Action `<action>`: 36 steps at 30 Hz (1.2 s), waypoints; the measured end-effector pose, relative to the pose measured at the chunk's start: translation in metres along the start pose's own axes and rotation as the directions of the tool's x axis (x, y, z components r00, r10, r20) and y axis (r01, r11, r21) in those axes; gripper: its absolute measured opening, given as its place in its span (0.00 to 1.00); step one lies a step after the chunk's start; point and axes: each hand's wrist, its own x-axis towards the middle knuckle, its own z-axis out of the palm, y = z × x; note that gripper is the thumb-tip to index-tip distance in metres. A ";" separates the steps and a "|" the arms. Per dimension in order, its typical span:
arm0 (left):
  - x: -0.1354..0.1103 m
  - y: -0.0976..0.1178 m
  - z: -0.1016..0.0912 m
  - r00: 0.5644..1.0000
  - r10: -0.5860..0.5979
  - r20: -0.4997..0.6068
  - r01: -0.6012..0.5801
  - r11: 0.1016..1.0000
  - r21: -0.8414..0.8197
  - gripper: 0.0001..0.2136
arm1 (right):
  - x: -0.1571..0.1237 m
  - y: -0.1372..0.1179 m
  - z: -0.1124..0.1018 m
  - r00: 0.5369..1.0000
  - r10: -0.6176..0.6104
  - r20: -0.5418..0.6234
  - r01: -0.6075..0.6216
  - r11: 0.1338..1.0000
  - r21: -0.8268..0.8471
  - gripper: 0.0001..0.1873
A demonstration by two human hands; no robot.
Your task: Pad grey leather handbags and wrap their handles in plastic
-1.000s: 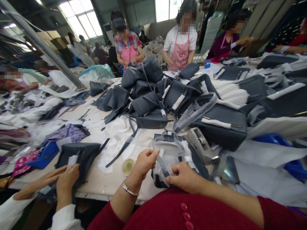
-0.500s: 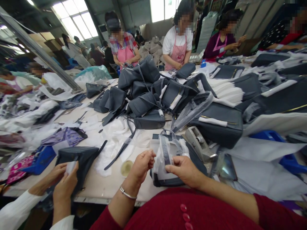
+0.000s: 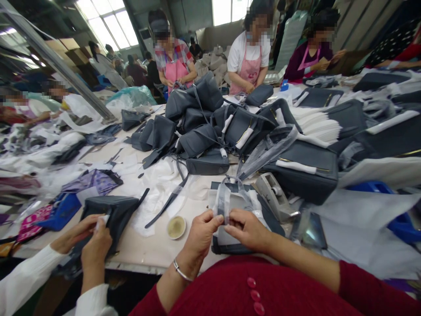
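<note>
Since half a second ago, my left hand (image 3: 201, 232) has come in toward my right hand (image 3: 251, 230), so the gap that stood between them over the bag is nearly gone. Now my left thumb and forefinger pinch the film-wrapped handle (image 3: 222, 199) low down, where before they hung apart just left of it. My right hand's fingertips are drawn together at the handle's other edge; whether they grip film there I cannot tell. I take this to mean both hands are now busy at one spot of the wrapping.

That handle belongs to the dark bag (image 3: 270, 216) lying on the table (image 3: 133, 252) under and just beyond my hands. Beyond my right hand, beside the bag, stands a grey tape dispenser (image 3: 270, 195). Left of my left hand, a co-worker's hands (image 3: 96, 245) pinch a white scrap against another dark bag (image 3: 120, 215).
</note>
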 end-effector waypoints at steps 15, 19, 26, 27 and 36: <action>0.012 -0.009 -0.005 0.973 -0.187 0.133 0.196 0.979 -0.058 0.20 | 0.008 0.009 0.012 0.979 0.199 -0.044 -0.189 0.967 0.169 0.14; 0.026 -0.012 0.000 0.914 -0.387 0.122 0.405 0.849 -0.340 0.19 | 0.007 0.018 0.013 0.989 -0.127 -0.075 0.101 0.954 -0.282 0.08; 0.027 -0.019 -0.003 0.998 -0.062 0.018 0.058 0.987 0.153 0.10 | 0.028 0.037 -0.005 0.854 0.458 0.245 -0.513 0.665 0.542 0.19; 0.027 -0.019 -0.004 0.999 0.018 0.034 -0.026 0.965 0.260 0.10 | 0.032 0.040 -0.005 0.796 0.519 0.311 -0.582 0.517 0.628 0.18; 0.046 -0.027 -0.017 0.981 -0.166 0.103 0.156 0.983 0.099 0.18 | 0.046 0.046 0.015 0.883 0.468 0.031 -0.434 0.791 0.430 0.12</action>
